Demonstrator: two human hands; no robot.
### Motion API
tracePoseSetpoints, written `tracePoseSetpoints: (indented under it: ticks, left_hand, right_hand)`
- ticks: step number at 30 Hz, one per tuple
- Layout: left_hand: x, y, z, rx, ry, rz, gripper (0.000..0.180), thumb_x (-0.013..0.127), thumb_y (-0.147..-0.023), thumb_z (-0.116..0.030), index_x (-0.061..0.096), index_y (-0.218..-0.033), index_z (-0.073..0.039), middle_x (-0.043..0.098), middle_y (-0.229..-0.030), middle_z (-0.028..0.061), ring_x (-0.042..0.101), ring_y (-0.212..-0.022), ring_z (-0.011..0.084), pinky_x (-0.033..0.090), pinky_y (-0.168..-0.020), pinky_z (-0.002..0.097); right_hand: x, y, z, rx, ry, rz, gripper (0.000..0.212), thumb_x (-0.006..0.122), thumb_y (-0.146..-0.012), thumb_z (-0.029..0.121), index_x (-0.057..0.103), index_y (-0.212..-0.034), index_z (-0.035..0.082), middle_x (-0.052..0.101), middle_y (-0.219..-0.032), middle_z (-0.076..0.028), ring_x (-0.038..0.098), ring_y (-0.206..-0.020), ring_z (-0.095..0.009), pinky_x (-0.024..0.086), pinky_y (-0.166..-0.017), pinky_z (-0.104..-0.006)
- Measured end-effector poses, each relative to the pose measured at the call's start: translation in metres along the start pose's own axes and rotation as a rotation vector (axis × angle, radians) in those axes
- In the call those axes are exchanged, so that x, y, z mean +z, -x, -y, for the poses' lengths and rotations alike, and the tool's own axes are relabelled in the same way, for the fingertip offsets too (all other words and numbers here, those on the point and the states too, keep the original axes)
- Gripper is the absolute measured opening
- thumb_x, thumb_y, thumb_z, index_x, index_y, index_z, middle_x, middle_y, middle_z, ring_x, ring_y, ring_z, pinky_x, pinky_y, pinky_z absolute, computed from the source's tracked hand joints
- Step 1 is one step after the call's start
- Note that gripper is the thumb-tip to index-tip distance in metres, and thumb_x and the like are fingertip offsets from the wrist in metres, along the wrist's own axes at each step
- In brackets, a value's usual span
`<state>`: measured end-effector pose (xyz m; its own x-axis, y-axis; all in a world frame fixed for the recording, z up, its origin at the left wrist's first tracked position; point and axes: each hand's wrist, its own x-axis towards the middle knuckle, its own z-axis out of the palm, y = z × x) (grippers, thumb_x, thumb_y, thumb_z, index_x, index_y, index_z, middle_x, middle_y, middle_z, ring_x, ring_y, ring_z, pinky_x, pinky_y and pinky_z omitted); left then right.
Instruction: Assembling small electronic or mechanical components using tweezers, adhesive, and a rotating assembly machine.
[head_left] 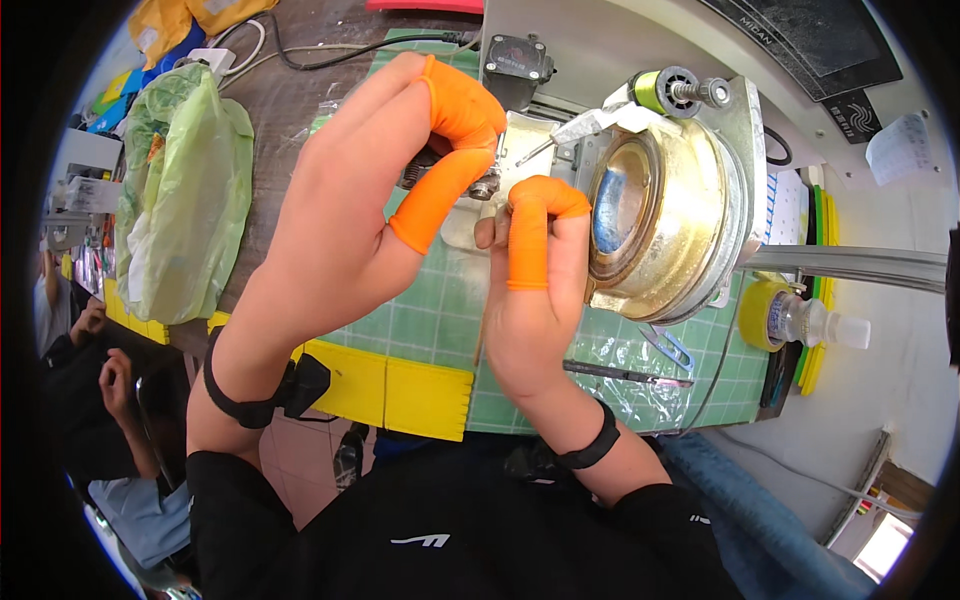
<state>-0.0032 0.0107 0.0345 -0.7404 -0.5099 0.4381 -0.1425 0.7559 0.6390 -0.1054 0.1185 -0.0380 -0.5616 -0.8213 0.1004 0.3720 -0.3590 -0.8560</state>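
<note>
Green gridded mat covers the bench before a brass-coloured winder. Left hand pinches a small metal part between two orange-cotted fingers; right hand, one cot on its finger, is closed at the part's lower edge. Step in hand appears to be seating the part; next likely needs fine alignment. Count: three cots, two wristbands, one bag, one bottle.
</note>
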Motion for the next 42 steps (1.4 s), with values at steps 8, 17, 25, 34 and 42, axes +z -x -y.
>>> tracePoseSetpoints:
  ticks: [8,17,25,34,42]
  left_hand:
    - [0.012,0.003,0.009,0.146,-0.133,-0.146,0.017,0.066,-0.085,0.009,0.059,-0.099,0.002,0.063,-0.102,0.0136,0.059,-0.085,0.0232,0.049,-0.072,0.0284]
    - [0.014,0.004,0.008,0.167,-0.140,-0.166,0.017,0.067,-0.084,0.008,0.061,-0.099,0.003,0.064,-0.101,0.0143,0.062,-0.086,0.0257,0.051,-0.074,0.0294]
    - [0.008,0.006,0.017,0.256,-0.079,-0.176,0.027,0.074,-0.078,0.006,0.062,-0.102,0.001,0.065,-0.103,0.0161,0.064,-0.094,0.0284,0.055,-0.077,0.0326]
    - [0.007,0.021,0.037,0.463,-0.270,-0.161,0.031,0.084,-0.070,0.004,0.068,-0.096,0.000,0.065,-0.106,0.0158,0.070,-0.096,0.0301,0.061,-0.078,0.0363]
    - [0.003,0.020,0.035,0.582,-0.333,-0.064,0.029,0.081,-0.071,0.008,0.071,-0.099,0.005,0.065,-0.108,0.0175,0.072,-0.099,0.0346,0.063,-0.081,0.0383]
  right_hand:
    - [0.000,-0.007,0.002,0.050,-0.007,0.067,0.016,0.048,-0.107,0.013,0.047,-0.122,0.007,0.049,-0.103,-0.002,0.045,-0.086,-0.009,0.040,-0.081,-0.0270]
    - [0.000,-0.014,0.004,-0.082,0.119,0.131,0.016,0.050,-0.104,0.006,0.042,-0.119,0.004,0.048,-0.112,-0.006,0.050,-0.100,-0.013,0.044,-0.091,-0.0293]
    - [-0.005,-0.020,-0.009,-0.288,0.362,0.134,0.012,0.047,-0.106,0.010,0.043,-0.117,0.006,0.047,-0.105,-0.003,0.046,-0.087,-0.007,0.041,-0.078,-0.0242]
    - [-0.006,-0.025,-0.008,-0.307,0.332,0.156,0.015,0.051,-0.098,-0.002,0.041,-0.110,0.000,0.040,-0.107,-0.011,0.048,-0.096,-0.018,0.044,-0.089,-0.0306]
    - [-0.009,-0.029,-0.008,-0.342,0.367,0.195,0.015,0.052,-0.099,-0.002,0.041,-0.109,0.001,0.039,-0.108,-0.011,0.048,-0.096,-0.018,0.045,-0.088,-0.0304]
